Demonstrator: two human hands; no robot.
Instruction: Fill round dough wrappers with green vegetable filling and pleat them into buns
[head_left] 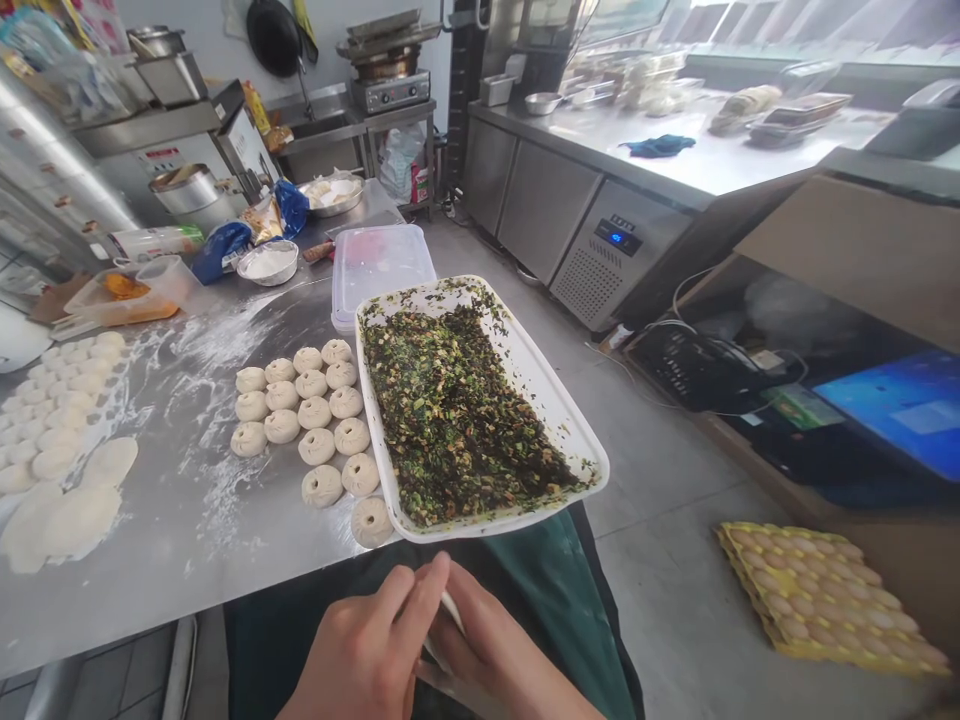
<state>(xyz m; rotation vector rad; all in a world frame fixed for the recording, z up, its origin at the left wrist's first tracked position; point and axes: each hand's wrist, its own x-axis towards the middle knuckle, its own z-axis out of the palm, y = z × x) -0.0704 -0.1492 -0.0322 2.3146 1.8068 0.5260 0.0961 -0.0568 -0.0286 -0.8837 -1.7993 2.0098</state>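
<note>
Apparently pinching: the fingertips meet at the bottom centre of the frame, drawn together around a pale dough wrapper [453,612], of which only an edge shows.
Left hand: its fingers [367,635] are bent together over the top, seemingly clamped on the dough.
Right hand: it curls [487,635] around the dough's other side, fingers closed on it; whether filling sits inside, I cannot tell.
Step in hand: most likely gathering and pleating the wrapper shut.
Next move: this calls for small, even pinches and a slight turn, gentle enough not to tear the dough.
Greens filling: a chopped heap [465,420] in a white tray [544,385], just above the hands at the centre.
Baozi: pleated, in rows [315,412] left of the tray, the nearest touching or almost touching its rim; bare steel table [187,540] below them would take another.
Flat wrappers: overlapping rounds [82,520] at the left of the frame, with small dough pieces [67,400] above them.
</note>
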